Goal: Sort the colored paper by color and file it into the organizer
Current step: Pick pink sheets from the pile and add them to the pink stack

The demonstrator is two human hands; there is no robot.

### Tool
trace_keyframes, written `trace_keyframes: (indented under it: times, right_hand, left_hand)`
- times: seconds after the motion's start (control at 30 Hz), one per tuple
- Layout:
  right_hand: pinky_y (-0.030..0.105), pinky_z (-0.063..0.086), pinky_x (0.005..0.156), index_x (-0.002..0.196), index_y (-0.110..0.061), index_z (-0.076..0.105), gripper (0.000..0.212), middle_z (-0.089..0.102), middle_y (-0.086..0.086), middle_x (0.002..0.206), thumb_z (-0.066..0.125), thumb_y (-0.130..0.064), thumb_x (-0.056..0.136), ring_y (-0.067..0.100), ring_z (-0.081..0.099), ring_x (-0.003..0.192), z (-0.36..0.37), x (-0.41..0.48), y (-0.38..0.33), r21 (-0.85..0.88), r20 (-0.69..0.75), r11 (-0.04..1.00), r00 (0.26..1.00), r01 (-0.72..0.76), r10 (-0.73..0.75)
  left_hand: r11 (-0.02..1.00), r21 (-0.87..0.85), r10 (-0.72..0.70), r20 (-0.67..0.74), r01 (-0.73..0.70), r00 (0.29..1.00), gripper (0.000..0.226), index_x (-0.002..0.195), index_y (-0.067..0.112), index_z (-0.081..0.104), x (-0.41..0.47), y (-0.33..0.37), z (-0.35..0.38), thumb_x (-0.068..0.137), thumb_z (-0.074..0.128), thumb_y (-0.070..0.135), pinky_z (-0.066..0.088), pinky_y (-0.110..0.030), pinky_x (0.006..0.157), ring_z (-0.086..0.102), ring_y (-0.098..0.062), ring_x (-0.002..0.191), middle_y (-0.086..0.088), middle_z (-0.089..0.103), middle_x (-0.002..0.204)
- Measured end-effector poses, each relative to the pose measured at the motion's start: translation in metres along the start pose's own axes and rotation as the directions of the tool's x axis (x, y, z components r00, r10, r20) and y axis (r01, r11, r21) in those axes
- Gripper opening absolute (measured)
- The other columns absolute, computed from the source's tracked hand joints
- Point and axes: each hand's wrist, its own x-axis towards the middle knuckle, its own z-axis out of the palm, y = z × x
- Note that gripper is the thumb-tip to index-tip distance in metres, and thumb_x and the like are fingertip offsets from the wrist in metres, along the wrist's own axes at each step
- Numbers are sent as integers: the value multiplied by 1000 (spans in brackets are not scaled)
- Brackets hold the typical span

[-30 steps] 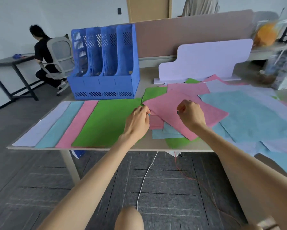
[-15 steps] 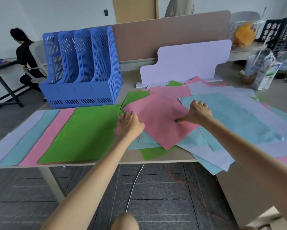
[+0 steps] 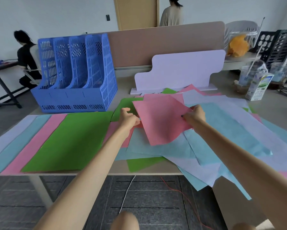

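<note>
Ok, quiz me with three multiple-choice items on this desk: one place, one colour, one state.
1. The blue organizer stands:
A. on the floor
B. behind the sorted stacks, at left
C. beside the carton

2. The held sheet is:
A. pink
B. green
C. lavender

3. That sheet is:
A. flat under the pile
B. crumpled into a ball
C. lifted, pinched by left hand and right hand

Answers: B, it sits just beyond the stacks; A, its face shows pink; C, it bows above the loose papers.
</note>
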Motion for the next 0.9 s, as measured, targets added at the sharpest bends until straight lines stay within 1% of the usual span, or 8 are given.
trace_keyframes:
  times: [0.17, 0.23, 0.33, 0.5, 0.57, 0.67, 0.77, 0.9]
  right_hand:
    - [44, 52, 79, 116, -11, 42, 42, 49, 7, 100, 62, -14, 79, 31, 56, 88, 2, 6, 5, 94, -64, 995, 997, 38, -32]
    - [37, 49, 73, 114, -13, 46, 37, 53, 7, 96, 57, -9, 79, 28, 53, 84, 3, 10, 5, 32, -63, 994, 993, 101, -99]
    - [30, 50, 70, 98, -15, 63, 24, 66, 7, 96, 56, -7, 76, 27, 61, 86, 5, 17, 3, -83, -1, 986, 989, 144, -145]
    - [26, 44, 65, 90, -15, 67, 17, 65, 6, 90, 60, -15, 74, 28, 61, 81, 8, 22, 1, -323, 108, 929, 982, 180, -153]
    - [26, 43, 64, 89, -15, 68, 16, 64, 5, 85, 65, -21, 74, 27, 61, 79, 7, 24, 1, -354, 168, 915, 976, 192, -140]
    - [25, 43, 61, 89, -11, 68, 22, 63, 4, 82, 69, -26, 73, 25, 61, 78, 5, 30, 1, -337, 219, 922, 968, 193, -123]
    - [26, 41, 60, 91, -6, 68, 26, 61, 3, 77, 68, -26, 73, 24, 57, 72, 4, 34, 1, -326, 244, 925, 963, 196, -118]
    - [26, 41, 61, 93, -5, 69, 26, 60, 4, 77, 66, -21, 73, 24, 56, 72, 3, 37, 1, -325, 265, 925, 958, 197, -111]
  left_hand:
    - [998, 41, 34, 71, -37, 997, 59, 132, 10, 40, 11, -4, 24, 81, 63, -10, 53, -33, 79, 57, -21, 100, -12, 56, 121]
    - [981, 147, 119, 32, -123, 992, 48, 124, 11, 50, 20, -4, 28, 82, 61, -9, 49, -25, 70, 55, -18, 99, -10, 58, 120]
    - [924, 331, 209, -23, -190, 978, 38, 117, 10, 58, 38, -3, 29, 83, 62, -6, 45, -25, 75, 54, -15, 101, -9, 60, 121]
    - [779, 624, 129, -54, -67, 990, 23, 101, 11, 58, 57, -7, 34, 83, 69, 19, 47, -32, 80, 55, -29, 105, -9, 60, 110]
    - [808, 589, 68, -94, 1, 993, 21, 88, 3, 58, 60, -2, 38, 81, 68, 20, 48, -36, 70, 58, -37, 97, -17, 63, 97]
    - [901, 427, -34, -121, 83, 992, 47, 121, -7, 54, 65, 7, 43, 82, 67, 16, 48, -36, 83, 58, -30, 110, -23, 57, 126]
    - [937, 327, -98, -91, 123, 991, 58, 134, -5, 41, 67, 13, 46, 85, 67, 15, 37, -26, 82, 49, -25, 119, -14, 49, 135]
    - [901, 413, -112, -78, 135, 991, 40, 114, -3, 50, 63, 10, 47, 87, 66, 20, 37, -28, 81, 52, -27, 111, -11, 51, 119]
